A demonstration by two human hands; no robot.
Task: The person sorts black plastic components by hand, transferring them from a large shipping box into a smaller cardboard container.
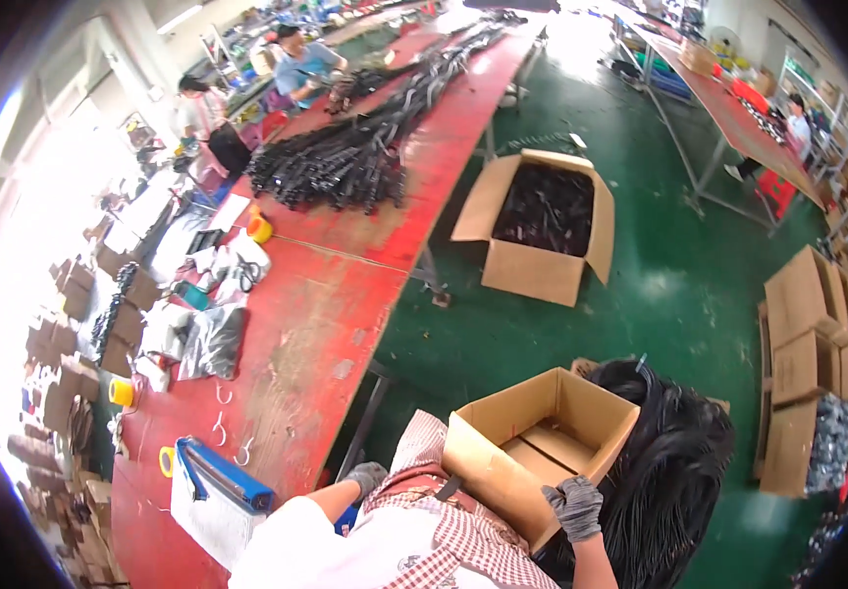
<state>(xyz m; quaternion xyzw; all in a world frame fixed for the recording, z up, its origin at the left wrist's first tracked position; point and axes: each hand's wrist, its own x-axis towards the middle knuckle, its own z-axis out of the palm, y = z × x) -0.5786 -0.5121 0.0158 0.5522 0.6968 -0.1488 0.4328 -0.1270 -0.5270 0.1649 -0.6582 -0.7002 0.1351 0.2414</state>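
Note:
An open cardboard box point(491, 454) leans tilted against my front, its inner bottom flaps showing. My right hand point(576, 507), in a grey striped work glove, is closed over the near right edge of this box. Close to the red table's edge, by my waist, is my gloved left hand point(366, 477); its fingers are too small and partly hidden to read. Beneath and to the right of the box lies a large heap of black cables point(674, 471). On the table to my left are a blue-and-white binder point(220, 481) and several white hooks point(220, 428).
A long red table point(316, 324) runs away on my left, with bundled black cables point(345, 162) farther along. Another open carton point(537, 275) filled with black items stands on the green floor point(655, 285). Stacked cartons point(802, 304) line the right. Two people work beyond the table.

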